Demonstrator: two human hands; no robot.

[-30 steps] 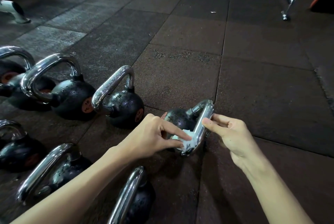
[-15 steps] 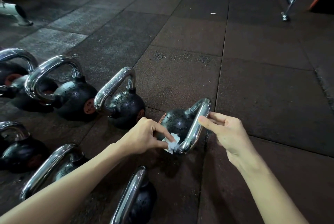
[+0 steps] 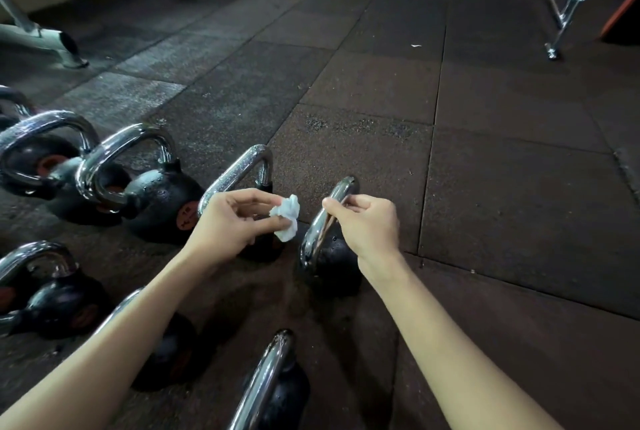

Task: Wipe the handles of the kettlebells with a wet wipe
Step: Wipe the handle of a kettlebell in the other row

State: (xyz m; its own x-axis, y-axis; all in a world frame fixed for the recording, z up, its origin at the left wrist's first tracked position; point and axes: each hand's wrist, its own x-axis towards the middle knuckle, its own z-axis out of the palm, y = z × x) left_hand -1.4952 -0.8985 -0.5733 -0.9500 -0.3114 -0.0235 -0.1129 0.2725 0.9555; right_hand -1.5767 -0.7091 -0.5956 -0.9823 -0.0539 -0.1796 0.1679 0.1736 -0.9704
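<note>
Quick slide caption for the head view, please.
Left hand pinches a crumpled wipe beside the kettlebell handle, which the right hand grips.

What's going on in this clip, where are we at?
A person crouches over rows of kettlebells on a rubber gym floor, cleaning their handles. The right hand grips the chrome handle of the end kettlebell. The left hand pinches a crumpled white wet wipe, held in the air beside that handle and not touching it.
</note>
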